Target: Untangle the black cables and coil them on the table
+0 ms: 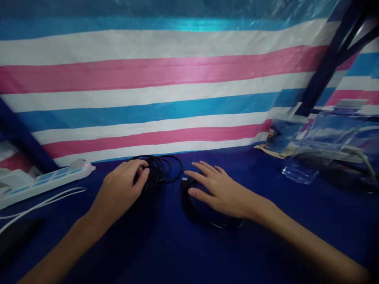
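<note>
A loosely coiled black cable (156, 171) lies on the dark blue tabletop, near the striped sheet. My left hand (122, 181) grips its left side, thumb and fingers curled round the loops and partly hiding them. To the right lies a second black cable coil (189, 207), its USB plug (184, 179) pointing away from me. My right hand (216, 187) is spread over this coil, fingers apart and palm down, covering much of it. Whether the right fingers press on the cable I cannot tell.
A white power strip (59, 175) with a small red light lies at the left. White cords (44, 206) and a dark flat object (19, 236) are nearer me. At the right stand a clear plastic container (328, 126) and a blue packet (284, 134). The striped sheet (166, 114) closes the back.
</note>
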{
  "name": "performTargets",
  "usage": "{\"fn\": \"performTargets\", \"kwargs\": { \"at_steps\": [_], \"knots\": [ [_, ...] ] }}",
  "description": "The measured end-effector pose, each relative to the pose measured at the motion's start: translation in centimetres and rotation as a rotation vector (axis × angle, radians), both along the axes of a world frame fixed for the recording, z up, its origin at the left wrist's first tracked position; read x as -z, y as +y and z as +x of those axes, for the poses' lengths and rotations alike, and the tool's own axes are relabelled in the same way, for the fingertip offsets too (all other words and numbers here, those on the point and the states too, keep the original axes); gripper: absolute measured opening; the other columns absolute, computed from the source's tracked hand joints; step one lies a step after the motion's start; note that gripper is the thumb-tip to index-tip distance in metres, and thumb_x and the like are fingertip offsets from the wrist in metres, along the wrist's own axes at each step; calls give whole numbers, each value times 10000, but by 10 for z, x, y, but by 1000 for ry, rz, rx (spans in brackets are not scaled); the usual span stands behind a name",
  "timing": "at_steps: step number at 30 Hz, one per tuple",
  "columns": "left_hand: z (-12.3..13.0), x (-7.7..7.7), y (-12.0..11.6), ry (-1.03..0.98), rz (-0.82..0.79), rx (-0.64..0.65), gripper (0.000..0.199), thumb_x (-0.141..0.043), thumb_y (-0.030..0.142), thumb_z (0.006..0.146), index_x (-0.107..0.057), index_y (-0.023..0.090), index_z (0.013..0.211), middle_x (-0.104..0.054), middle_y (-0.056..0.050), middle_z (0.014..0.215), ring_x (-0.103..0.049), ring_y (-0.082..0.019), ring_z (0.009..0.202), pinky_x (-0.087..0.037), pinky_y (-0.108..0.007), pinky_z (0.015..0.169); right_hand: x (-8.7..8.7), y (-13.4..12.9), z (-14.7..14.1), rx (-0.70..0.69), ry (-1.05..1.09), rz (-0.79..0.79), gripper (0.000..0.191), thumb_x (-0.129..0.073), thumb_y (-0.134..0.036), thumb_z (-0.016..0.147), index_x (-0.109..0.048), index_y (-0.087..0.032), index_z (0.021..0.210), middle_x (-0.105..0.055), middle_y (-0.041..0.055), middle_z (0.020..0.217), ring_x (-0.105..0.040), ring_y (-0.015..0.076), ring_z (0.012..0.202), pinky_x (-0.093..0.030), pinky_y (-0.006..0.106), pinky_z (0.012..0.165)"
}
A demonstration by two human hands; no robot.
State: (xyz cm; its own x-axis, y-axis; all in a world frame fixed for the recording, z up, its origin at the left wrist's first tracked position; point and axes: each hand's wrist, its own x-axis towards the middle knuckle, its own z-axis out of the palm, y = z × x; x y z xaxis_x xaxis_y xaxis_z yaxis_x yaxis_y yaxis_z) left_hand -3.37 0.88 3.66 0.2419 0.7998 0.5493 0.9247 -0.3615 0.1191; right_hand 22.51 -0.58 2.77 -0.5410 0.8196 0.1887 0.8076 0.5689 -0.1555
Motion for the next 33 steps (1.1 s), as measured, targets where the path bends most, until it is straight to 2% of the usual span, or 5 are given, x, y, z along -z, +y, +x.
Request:
{"fn": "performTargets", "kwargs": {
  "at_steps": [6, 18, 27, 30, 33],
  "knots": [
    [-30, 29, 0, -41, -86, 110, 329, -412, 444, 892, -541, 196, 1065, -612, -68, 1091, -530, -229, 1057, -387, -392, 928, 29, 3, -6, -28, -100, -151, 746, -223, -684, 849, -292, -228, 1435, -250, 176, 1467, -163, 378, 1358, -139, 662, 1020],
    [-16, 44, -13, 175, -260, 33, 726, -574, 490, 734, -393, 162, 1356, -568, -123, 1242, -520, -299, 1128, -368, -448, 975, -5, 66, -59, -100, -33, -14, 424, -480, -190, 826, -500, -102, 1241, -533, 164, 1244, -513, 267, 1126, -404, 390, 931],
    [-58, 11, 8, -74, -260, -307, 510, -374, 445, 870, -461, 153, 1279, -681, -131, 878, -648, -329, 834, -474, -419, 715, 14, 86, -87, -290, -86, -189, 895, -579, -441, 790, -88, -144, 1477, -673, 78, 824, -615, 235, 788, -382, 391, 820],
    [-88, -3, 9, -412, -46, -416, 468, -467, 502, 819, -559, 187, 1152, -665, -103, 932, -619, -313, 906, -462, -399, 760, 7, 77, -88, -364, -183, -124, 579, -518, -589, 792, -611, -146, 1152, -619, 44, 646, -577, 198, 692, -334, 399, 839],
    [-103, -10, 8, -732, 125, -392, 396, -582, 466, 752, -616, 184, 1029, -649, -71, 922, -604, -257, 866, -464, -360, 756, -17, 73, -91, -336, 82, -133, 484, -512, -580, 804, -561, -158, 571, -441, -23, 489, -397, 93, 495, -321, 280, 608]
  ]
}}
